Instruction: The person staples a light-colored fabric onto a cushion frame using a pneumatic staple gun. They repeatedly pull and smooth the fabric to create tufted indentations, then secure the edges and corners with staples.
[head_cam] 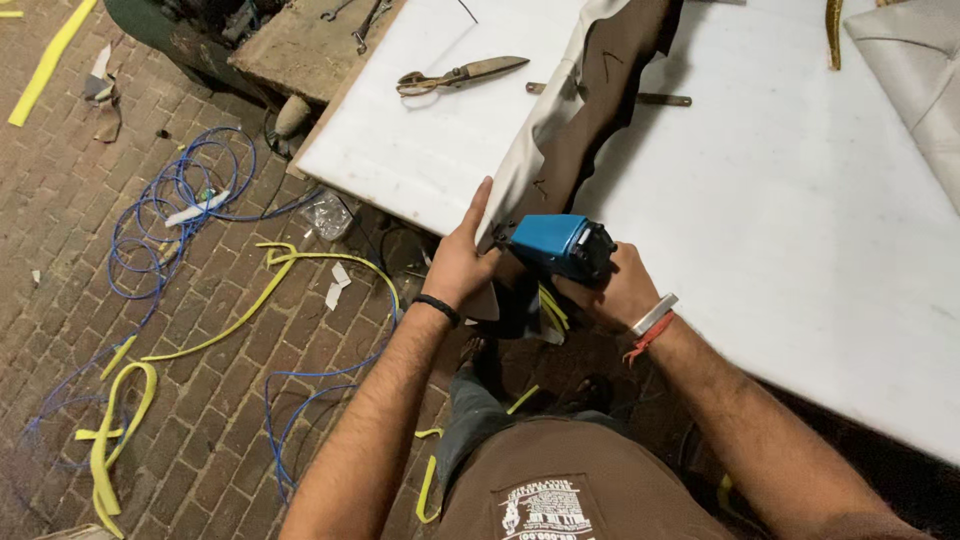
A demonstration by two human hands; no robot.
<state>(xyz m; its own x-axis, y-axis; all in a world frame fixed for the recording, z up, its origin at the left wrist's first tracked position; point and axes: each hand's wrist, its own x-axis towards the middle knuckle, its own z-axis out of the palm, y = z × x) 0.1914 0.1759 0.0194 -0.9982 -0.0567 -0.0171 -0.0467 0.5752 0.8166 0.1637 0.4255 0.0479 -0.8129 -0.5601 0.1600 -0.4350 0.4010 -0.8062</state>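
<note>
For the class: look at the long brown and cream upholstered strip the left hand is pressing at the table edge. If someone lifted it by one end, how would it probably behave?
The upholstered strip would probably sag somewhat: its edges look wavy and its cream cover folds loosely. It likely has some body, since it stands on edge under the left hand. It seems light for its length, as one flat hand steadies it while the right hand holds the blue tool.

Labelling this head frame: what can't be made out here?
- Nose of the blue staple gun: hidden by the brown panel and the left hand.
- Right hand fingers: wrapped out of sight behind the gun.
- Tools on the wooden board: cut by the top edge.
</note>
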